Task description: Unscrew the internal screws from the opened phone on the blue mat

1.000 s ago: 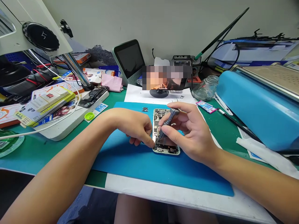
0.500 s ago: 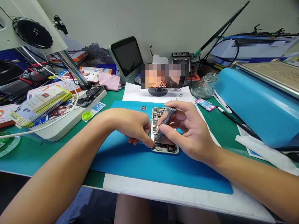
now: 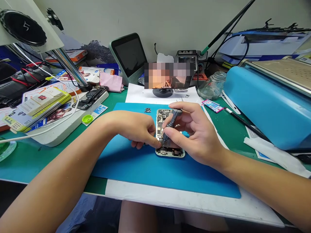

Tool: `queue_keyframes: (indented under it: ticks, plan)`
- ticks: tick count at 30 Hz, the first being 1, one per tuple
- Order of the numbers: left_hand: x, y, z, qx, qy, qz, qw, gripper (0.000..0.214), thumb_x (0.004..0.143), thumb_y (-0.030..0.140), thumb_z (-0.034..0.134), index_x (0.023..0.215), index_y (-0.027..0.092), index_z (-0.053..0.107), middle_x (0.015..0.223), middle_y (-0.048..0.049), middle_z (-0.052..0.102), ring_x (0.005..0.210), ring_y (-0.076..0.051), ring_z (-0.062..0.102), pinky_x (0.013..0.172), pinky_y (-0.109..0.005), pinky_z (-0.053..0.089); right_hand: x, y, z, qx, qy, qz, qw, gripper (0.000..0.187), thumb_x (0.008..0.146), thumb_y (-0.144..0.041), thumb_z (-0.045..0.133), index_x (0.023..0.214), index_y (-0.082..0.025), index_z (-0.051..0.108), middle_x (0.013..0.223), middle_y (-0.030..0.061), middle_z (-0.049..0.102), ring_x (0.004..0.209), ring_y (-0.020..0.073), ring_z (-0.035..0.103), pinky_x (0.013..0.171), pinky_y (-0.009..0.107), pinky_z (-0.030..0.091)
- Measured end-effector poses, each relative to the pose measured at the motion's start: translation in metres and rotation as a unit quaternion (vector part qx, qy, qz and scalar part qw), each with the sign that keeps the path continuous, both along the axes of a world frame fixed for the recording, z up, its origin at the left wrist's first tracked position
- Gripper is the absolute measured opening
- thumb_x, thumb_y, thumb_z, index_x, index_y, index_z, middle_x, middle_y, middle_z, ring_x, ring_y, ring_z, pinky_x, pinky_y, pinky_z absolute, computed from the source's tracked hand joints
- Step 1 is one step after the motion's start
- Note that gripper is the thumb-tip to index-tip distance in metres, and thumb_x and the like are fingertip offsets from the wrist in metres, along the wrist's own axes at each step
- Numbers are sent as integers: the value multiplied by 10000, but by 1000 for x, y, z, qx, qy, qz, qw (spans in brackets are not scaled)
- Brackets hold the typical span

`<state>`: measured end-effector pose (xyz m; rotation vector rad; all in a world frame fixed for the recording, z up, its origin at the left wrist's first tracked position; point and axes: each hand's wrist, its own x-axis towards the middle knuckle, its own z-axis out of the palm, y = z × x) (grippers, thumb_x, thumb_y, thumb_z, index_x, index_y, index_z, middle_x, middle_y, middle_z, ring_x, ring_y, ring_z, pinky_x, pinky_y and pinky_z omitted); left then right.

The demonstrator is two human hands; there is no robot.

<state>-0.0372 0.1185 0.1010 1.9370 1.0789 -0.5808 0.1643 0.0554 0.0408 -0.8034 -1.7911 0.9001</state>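
Note:
An opened phone (image 3: 170, 152) lies on the blue mat (image 3: 145, 171), its inner parts bare and its top end away from me. My right hand (image 3: 196, 132) grips a dark grey screwdriver (image 3: 173, 120) between thumb and fingers. The tool leans, its tip down in the phone's lower left part, where the exact contact point is too small to see. My left hand (image 3: 138, 129) is curled at the phone's left side, with the thumb tip over its lower left edge beside the screwdriver tip. Left of the phone's top end rests a small dark part (image 3: 147, 110).
Behind the mat, a small screen (image 3: 161, 79) stands on white paper (image 3: 136, 94). Phone boxes (image 3: 39, 103) and a white slab (image 3: 55, 132) crowd the left, below a microscope stand (image 3: 70, 69). A glass jar (image 3: 212, 85) and a blue machine (image 3: 262, 106) occupy the right.
The whole view has shifted slightly. My left thumb tip has crept a little up and inward along the phone's edge. The screwdriver stays in my right hand at nearly the same spot.

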Motion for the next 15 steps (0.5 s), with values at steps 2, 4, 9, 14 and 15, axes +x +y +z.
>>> queue_keyframes:
  ticks: [2,4,9,14,15]
  plan:
    - [1,0,-1,2,0,0,1000,352,908,539,670,729,236,662,684,22,738,700,-184,711,628,-274,482,0,0,1,-4,2,-2,1000,442,955,-108,699,1301,-320,525,967,-31,706,798,141,728,715,262,664]
    - [1,0,-3,5,1,1,1000,353,901,541,676,723,236,663,678,23,735,694,-185,709,622,-275,482,0,0,1,-9,1,-5,1000,443,955,-111,699,1304,-323,526,972,-28,707,793,147,732,698,269,669]
    - [2,0,-3,10,1,4,1000,358,888,533,688,691,237,648,664,25,730,685,-181,705,610,-271,478,-1,1,0,-2,-8,-12,1000,439,954,-109,703,1301,-317,534,974,-24,709,794,147,735,695,265,669]
    - [2,0,-2,15,8,10,1000,370,880,542,702,676,238,648,645,26,733,648,-177,695,583,-275,467,-1,0,0,25,-3,-39,999,436,946,-133,724,1301,-316,549,977,-15,718,815,159,737,731,289,671]
    - [2,0,-2,14,8,10,1000,375,880,544,703,672,238,646,646,26,734,648,-177,697,583,-275,467,-1,0,-1,25,-3,-46,999,434,948,-142,725,1303,-319,551,977,-11,721,822,167,740,742,302,675]
